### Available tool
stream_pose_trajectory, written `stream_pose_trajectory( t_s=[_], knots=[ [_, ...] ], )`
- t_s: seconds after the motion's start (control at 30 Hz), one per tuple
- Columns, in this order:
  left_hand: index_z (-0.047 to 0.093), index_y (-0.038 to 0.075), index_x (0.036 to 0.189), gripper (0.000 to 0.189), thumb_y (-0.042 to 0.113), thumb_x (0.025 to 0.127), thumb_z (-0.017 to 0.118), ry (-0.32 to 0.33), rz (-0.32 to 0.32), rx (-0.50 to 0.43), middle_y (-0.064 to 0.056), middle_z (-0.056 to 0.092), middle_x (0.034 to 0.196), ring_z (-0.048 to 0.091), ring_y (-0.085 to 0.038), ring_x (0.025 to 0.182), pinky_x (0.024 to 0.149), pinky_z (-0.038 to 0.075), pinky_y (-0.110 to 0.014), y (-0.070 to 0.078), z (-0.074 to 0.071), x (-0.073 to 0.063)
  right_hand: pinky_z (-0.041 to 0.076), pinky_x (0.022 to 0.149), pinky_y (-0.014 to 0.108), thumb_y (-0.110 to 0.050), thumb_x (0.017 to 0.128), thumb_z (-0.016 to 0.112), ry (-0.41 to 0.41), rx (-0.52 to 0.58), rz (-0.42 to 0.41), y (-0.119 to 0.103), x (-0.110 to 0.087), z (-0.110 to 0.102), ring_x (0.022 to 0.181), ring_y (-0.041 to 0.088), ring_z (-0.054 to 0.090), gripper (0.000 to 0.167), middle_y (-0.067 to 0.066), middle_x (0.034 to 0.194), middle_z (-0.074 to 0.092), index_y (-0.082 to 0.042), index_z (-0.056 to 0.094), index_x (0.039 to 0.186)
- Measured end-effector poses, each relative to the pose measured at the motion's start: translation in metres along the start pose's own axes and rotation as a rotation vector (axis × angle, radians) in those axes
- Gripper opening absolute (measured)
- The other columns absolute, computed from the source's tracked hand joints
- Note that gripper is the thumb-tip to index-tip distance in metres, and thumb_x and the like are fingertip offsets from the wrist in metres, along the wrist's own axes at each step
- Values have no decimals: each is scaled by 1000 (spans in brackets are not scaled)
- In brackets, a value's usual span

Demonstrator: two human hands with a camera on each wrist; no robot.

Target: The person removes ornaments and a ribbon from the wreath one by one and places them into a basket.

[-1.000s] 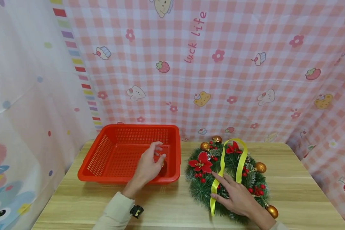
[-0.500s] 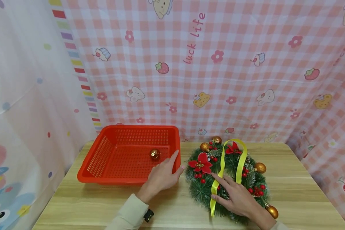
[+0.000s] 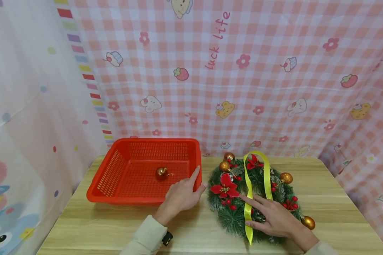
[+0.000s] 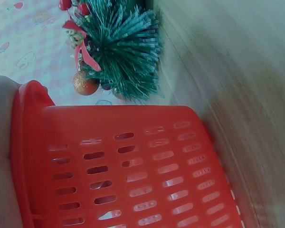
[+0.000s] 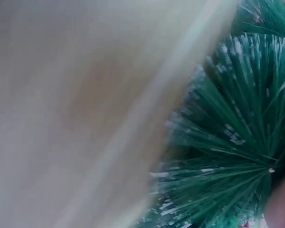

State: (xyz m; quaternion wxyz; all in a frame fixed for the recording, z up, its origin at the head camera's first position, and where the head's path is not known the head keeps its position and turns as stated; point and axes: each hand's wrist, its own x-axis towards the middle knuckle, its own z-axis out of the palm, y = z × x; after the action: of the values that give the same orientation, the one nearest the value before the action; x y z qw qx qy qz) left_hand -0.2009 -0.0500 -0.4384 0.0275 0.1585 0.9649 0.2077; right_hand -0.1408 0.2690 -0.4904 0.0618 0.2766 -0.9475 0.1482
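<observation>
My left hand (image 3: 182,196) rests on the near right corner of the red plastic basket (image 3: 115,198), index finger straight along the rim and thumb outside it. Some of its fingers are hidden. Inside the basket lies a shiny gold Christmas ball (image 3: 161,173) with a thin hanging loop. To the right, a green Christmas wreath (image 3: 231,219) lies on the table, with red flowers, berries and gold balls. My right hand (image 3: 276,217) lies across its near part with index finger and thumb extended, touching the yellow ribbon (image 3: 248,209). In the right wrist view, a pale blur covers much of the wreath (image 5: 237,118).
The wooden table (image 3: 332,205) backs onto a pink checked curtain (image 3: 191,88). A white printed curtain (image 3: 35,141) hangs at the left. A gap of bare wood separates basket and wreath.
The left hand has withdrawn from inside the basket onto its right rim. The gold ball, let go, has rolled left. The wreath has shifted and turned slightly right with the right hand.
</observation>
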Motion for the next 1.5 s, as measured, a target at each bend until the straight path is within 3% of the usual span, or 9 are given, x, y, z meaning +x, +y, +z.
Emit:
stream_pose_trajectory(
  t_s=[0.13, 0.23, 0.47, 0.57, 0.73, 0.93, 1.13, 1.3, 1.5],
  knots=[
    [21, 27, 159, 72, 62, 99, 40, 4, -3, 9, 0, 49, 65, 50, -17, 58, 51, 38, -32, 1, 1, 0, 48, 89, 58, -59, 87, 67, 39, -79, -29, 3, -2, -4, 111, 37, 64, 75, 17, 133, 61, -31, 40, 152],
    [22, 27, 159, 72, 62, 99, 40, 11, -4, 16, 0, 48, 65, 50, -17, 58, 49, 37, -32, 1, 2, 0, 37, 99, 62, -60, 85, 67, 87, -124, -1, -6, -1, -7, 119, 35, 58, 79, 14, 133, 61, -27, 41, 152],
    [23, 27, 159, 70, 59, 99, 42, 27, -5, 23, 0, 49, 64, 49, -17, 55, 47, 36, -32, 2, 2, 0, 31, 96, 66, -58, 92, 60, 148, -107, 234, -51, 20, -17, 122, 40, 48, 72, 19, 132, 55, -19, 44, 151],
    [23, 27, 159, 70, 58, 99, 42, 26, -10, 20, -1, 48, 62, 47, -18, 52, 46, 36, -33, 2, 2, 0, 30, 97, 69, -60, 95, 53, 119, -60, 323, -68, 35, -18, 124, 43, 46, 69, 23, 134, 52, -20, 43, 151],
    [24, 27, 159, 69, 56, 99, 43, 36, -9, 33, 0, 49, 65, 48, -16, 54, 48, 37, -32, 1, 2, 0, 33, 92, 68, -68, 97, 38, -1, -10, 493, -85, 59, -12, 117, 49, 47, 73, 25, 129, 53, -23, 36, 155],
    [24, 27, 159, 70, 59, 99, 42, 35, 0, 34, -3, 56, 72, 52, -17, 58, 50, 38, -32, 2, 1, 0, 34, 89, 73, -70, 98, 29, -93, -48, 642, -90, 75, 0, 117, 55, 48, 76, 30, 124, 58, -24, 27, 158],
    [24, 27, 159, 70, 58, 99, 44, 28, -13, 19, -1, 49, 63, 47, -18, 52, 47, 37, -33, 3, 2, 0, 34, 91, 74, -68, 99, 28, -50, -131, 602, -87, 69, 14, 123, 50, 49, 73, 27, 124, 63, -26, 25, 158],
    [25, 26, 158, 70, 55, 99, 46, 36, -7, 16, -1, 47, 60, 46, -18, 50, 46, 37, -33, 3, 2, 0, 39, 87, 68, -67, 99, 31, 30, -197, 506, -82, 61, 20, 116, 42, 57, 71, 20, 106, 71, -26, 29, 157],
    [25, 26, 158, 70, 57, 99, 44, 34, -10, 24, -1, 48, 63, 47, -17, 53, 49, 38, -32, 5, 1, 0, 42, 87, 65, -68, 97, 34, 34, -228, 417, -77, 54, 20, 109, 36, 61, 73, 8, 88, 72, -26, 31, 156]
  ],
)
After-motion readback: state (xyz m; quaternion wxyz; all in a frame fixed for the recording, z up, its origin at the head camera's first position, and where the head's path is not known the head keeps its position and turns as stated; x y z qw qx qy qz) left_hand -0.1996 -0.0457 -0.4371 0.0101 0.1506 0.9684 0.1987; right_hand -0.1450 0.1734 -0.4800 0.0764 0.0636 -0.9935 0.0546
